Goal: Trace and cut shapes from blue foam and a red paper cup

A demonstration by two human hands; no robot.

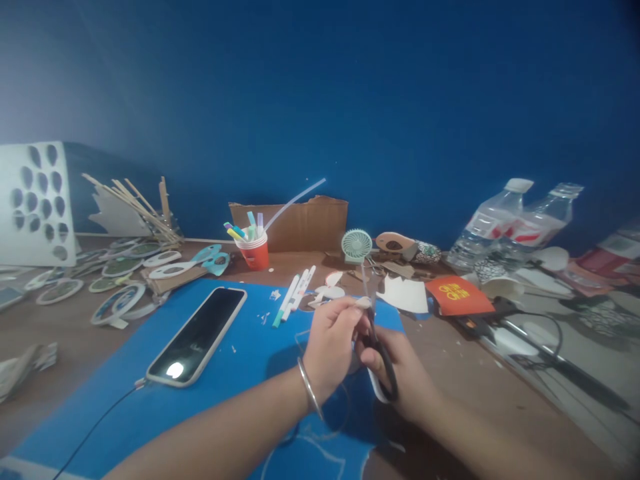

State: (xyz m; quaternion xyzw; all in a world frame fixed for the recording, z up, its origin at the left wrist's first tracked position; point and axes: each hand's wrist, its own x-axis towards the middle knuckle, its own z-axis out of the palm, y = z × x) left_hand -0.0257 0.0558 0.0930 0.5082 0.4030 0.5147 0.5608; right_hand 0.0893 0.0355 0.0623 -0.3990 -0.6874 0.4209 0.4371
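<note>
Above the blue sheet [240,427], my two hands meet. Black-handled scissors [387,370] are in my right hand [405,373], with fingers through the handle loops and the blades pointing up and away. My left hand [327,343], with a silver bangle [310,390] on its wrist, is closed in a pinch close beside the blades. What its fingertips hold is mostly hidden. Part of a white piece [377,387] shows below the scissor handles. Pale drawn outlines [305,457] mark the sheet beneath my forearms.
A phone [200,337] on a cable lies at left. Behind are a red cup of markers [255,253], loose markers [295,297], a small green fan [357,247] and a red packet [459,295]. Bottles [495,220] stand at right; several ring-shaped pieces [117,303] lie left.
</note>
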